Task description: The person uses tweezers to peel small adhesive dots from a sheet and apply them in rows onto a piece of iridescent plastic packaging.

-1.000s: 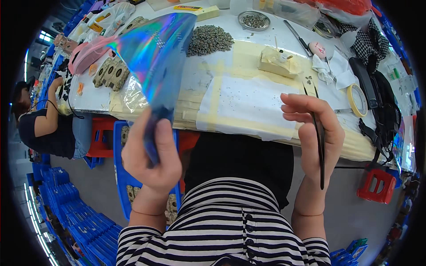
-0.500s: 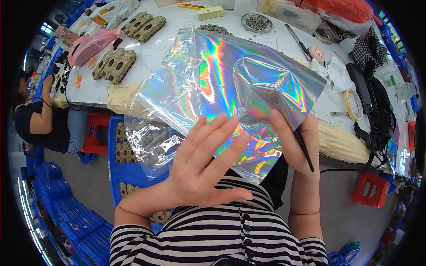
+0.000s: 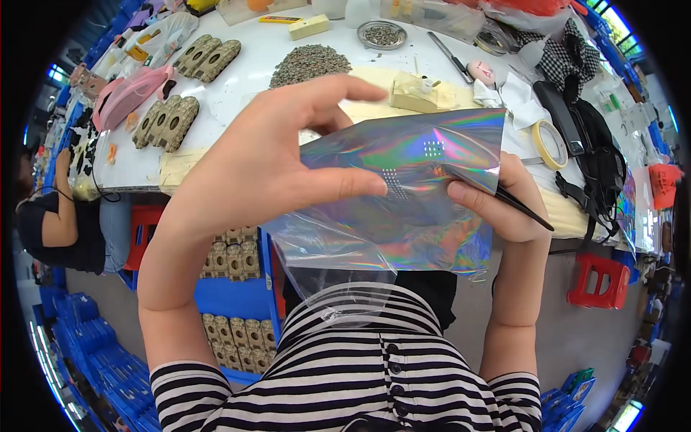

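Note:
A shiny iridescent plastic sheet (image 3: 338,234) hangs in front of me, with clear film at its lower left and small groups of pale dots on its face. My right hand (image 3: 515,198) pinches its right side between thumb and fingers. The same hand also holds a slim black pointed tool (image 3: 524,207), perhaps tweezers; its other end is hidden. At the sheet's upper left is my left hand (image 3: 281,147), open, thumb in front of the sheet and index finger stretched above it. Behind the sheet lies a cream block (image 3: 416,93) with a small piece on top.
On the white table are a heap of small grey-brown pieces (image 3: 309,65), a round metal dish (image 3: 382,34), camouflage-patterned casings (image 3: 167,124), a pink pouch (image 3: 129,93), a tape roll (image 3: 549,144) and a black strap bag (image 3: 576,137). More casings fill a blue rack (image 3: 237,291). A person (image 3: 65,223) sits at left.
My left hand has risen from below the sheet to its upper left, fingers now in a wide curve. The sheet has turned and shifted lower, uncovering the heap and the cream block.

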`<move>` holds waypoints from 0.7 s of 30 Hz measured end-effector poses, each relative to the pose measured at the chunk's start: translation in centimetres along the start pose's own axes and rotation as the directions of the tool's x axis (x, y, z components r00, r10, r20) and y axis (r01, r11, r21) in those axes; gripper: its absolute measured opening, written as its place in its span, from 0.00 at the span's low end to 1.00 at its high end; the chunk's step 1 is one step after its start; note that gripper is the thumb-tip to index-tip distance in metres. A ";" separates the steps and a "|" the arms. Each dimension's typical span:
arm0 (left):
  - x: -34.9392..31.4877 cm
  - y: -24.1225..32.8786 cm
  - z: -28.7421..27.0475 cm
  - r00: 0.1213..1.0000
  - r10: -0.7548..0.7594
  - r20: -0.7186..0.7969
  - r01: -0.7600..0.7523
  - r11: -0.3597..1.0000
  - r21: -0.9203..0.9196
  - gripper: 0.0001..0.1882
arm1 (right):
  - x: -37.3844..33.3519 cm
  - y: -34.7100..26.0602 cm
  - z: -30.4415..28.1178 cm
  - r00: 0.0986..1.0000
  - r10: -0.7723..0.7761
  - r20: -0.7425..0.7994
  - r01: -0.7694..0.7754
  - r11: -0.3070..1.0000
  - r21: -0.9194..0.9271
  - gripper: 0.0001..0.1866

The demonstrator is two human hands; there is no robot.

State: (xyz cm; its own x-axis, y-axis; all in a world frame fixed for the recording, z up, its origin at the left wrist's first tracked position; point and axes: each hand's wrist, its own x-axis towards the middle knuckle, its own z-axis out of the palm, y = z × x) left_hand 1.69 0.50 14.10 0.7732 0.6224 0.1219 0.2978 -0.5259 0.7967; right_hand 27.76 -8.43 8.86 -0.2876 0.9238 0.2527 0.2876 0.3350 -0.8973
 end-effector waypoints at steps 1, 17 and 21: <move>0.6 0.0 0.0 0.989 -0.094 0.117 0.111 0.982 -0.151 0.31 | -0.1 -0.2 -0.3 1.000 0.010 0.001 -0.010 1.000 -0.002 0.11; -0.1 1.8 14.6 0.990 0.137 -0.015 -0.115 0.763 -0.636 0.07 | -13.2 -4.7 -11.0 0.841 0.259 -0.475 -0.352 0.929 -0.116 0.07; 0.8 1.9 18.1 0.991 0.124 -0.050 -0.119 0.646 -0.754 0.09 | -7.8 -7.7 -13.0 0.898 0.222 -0.381 -0.394 0.789 -0.471 0.06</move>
State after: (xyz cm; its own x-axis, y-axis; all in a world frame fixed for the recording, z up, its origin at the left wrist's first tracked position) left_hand 12.99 -10.53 4.97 0.7752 0.5803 0.2494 -0.3216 0.0227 0.9466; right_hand 39.66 -15.81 18.47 0.1535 0.9741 0.1659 0.7704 -0.0128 -0.6374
